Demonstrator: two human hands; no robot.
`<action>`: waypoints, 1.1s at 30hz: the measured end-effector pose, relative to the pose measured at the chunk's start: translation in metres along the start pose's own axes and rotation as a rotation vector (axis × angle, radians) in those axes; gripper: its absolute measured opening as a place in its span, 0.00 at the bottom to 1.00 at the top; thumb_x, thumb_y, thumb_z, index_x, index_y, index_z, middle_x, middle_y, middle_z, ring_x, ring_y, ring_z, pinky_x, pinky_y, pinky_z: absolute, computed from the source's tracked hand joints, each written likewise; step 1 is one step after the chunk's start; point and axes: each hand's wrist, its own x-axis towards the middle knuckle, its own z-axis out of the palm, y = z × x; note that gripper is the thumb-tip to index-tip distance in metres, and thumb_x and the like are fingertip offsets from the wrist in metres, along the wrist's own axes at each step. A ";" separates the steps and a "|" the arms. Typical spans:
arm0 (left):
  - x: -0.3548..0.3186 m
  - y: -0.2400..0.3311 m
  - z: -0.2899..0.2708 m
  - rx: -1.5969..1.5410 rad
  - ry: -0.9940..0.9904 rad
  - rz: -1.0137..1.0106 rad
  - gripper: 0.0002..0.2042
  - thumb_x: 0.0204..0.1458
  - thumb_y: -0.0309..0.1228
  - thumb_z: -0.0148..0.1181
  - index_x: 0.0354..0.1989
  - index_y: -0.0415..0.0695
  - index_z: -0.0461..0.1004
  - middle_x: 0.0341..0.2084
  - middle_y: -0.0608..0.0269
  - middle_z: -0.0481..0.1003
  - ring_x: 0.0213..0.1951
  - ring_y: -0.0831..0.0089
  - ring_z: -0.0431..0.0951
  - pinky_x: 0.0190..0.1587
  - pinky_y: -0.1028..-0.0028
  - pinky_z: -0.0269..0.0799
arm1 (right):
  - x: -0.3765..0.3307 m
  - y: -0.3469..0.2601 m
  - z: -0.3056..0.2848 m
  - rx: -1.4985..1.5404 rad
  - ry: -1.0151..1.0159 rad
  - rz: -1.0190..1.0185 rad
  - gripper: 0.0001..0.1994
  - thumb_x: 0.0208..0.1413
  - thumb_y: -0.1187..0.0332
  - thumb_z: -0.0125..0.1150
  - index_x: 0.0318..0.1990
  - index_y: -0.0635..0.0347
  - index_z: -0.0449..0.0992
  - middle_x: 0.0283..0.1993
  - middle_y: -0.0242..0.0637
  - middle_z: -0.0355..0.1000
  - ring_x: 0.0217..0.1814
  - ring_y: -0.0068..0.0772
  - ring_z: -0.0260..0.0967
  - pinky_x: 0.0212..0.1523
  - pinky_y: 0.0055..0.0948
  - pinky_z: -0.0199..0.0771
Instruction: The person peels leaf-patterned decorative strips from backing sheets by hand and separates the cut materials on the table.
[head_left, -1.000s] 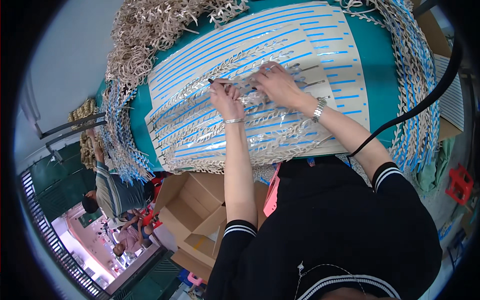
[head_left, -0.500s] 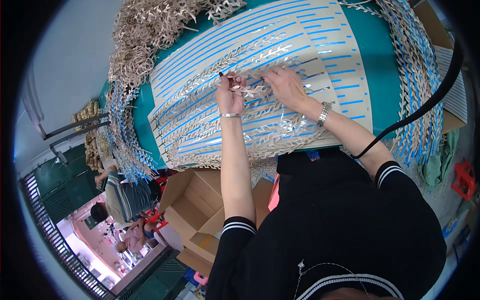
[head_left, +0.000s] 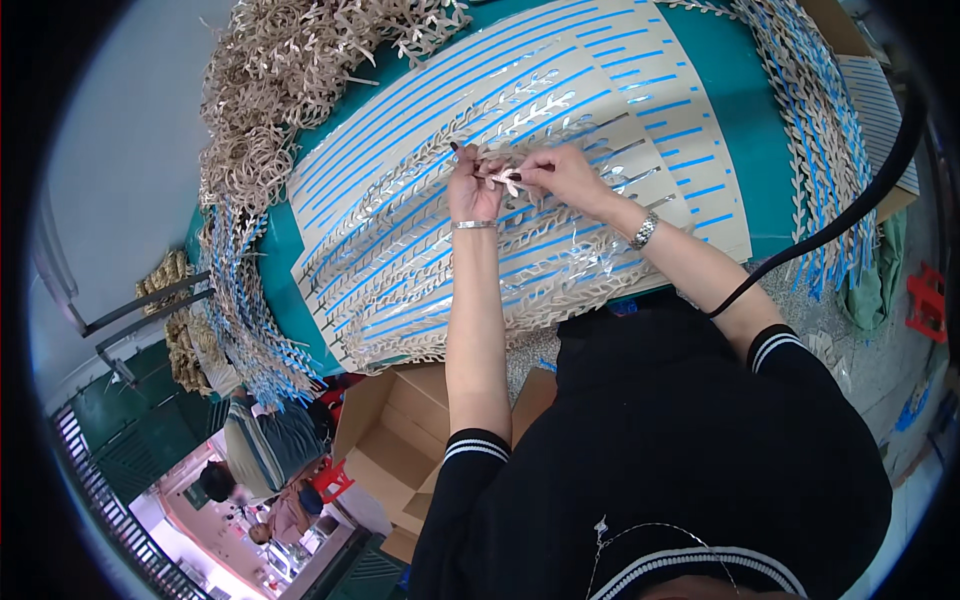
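A pale gold leaf-shaped trim [head_left: 505,183] is stretched between my hands just above the work sheet. My left hand [head_left: 474,192] closes round one part of it, with a dark nail or small dark tip showing at the top. At its other side my right hand [head_left: 566,181] pinches the trim between thumb and finger. Beneath them lies a cream sheet with blue stripes [head_left: 690,150], bearing several rows of leaf trim [head_left: 400,235] under shiny clear film or tape. Fingers hide part of the held piece.
A heap of tan leaf trim [head_left: 285,110] covers the far left of the green table [head_left: 755,120]. Blue-and-tan strips hang over the left [head_left: 240,290] and right [head_left: 825,150] edges. An open cardboard box [head_left: 395,440] stands below. Two people [head_left: 270,445] sit farther off at left.
My right hand has come down from the sheet to the trim at my left hand and now pinches it. The left hand has shifted slightly right; the whole view has tilted a little.
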 end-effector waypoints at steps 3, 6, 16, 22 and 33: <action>0.014 0.027 -0.026 -0.118 0.147 0.058 0.06 0.53 0.24 0.41 0.25 0.43 0.64 0.16 0.64 0.64 0.15 0.76 0.57 0.20 0.78 0.57 | -0.007 -0.002 -0.004 -0.212 0.228 -0.224 0.06 0.50 0.72 0.54 0.30 0.66 0.75 0.26 0.32 0.71 0.28 0.18 0.65 0.29 0.19 0.64; 0.023 0.043 -0.033 -0.193 0.187 0.070 0.09 0.50 0.21 0.36 0.22 0.44 0.62 0.13 0.67 0.58 0.14 0.77 0.52 0.16 0.79 0.49 | -0.022 0.016 -0.037 -0.067 0.415 -0.195 0.07 0.51 0.71 0.54 0.32 0.66 0.75 0.29 0.34 0.71 0.31 0.18 0.65 0.31 0.19 0.63; 0.019 0.091 -0.051 0.237 0.236 0.259 0.13 0.59 0.34 0.39 0.22 0.44 0.62 0.12 0.70 0.55 0.13 0.79 0.48 0.16 0.79 0.49 | -0.111 0.036 -0.130 -0.047 0.844 0.033 0.08 0.50 0.75 0.52 0.37 0.67 0.72 0.34 0.37 0.70 0.36 0.29 0.66 0.39 0.23 0.64; 0.017 0.049 0.013 0.309 0.030 0.135 0.15 0.59 0.37 0.39 0.23 0.42 0.64 0.12 0.70 0.54 0.14 0.81 0.49 0.17 0.79 0.47 | -0.078 -0.050 -0.072 -1.179 0.878 -0.739 0.20 0.45 0.79 0.48 0.50 0.60 0.64 0.51 0.44 0.64 0.37 0.43 0.69 0.38 0.34 0.68; 0.047 0.078 -0.026 0.368 -0.022 0.043 0.12 0.56 0.34 0.43 0.25 0.41 0.65 0.17 0.66 0.62 0.17 0.79 0.56 0.21 0.78 0.55 | 0.032 0.009 -0.069 -1.275 0.026 -0.590 0.16 0.41 0.73 0.54 0.42 0.56 0.69 0.34 0.40 0.70 0.35 0.43 0.68 0.34 0.39 0.67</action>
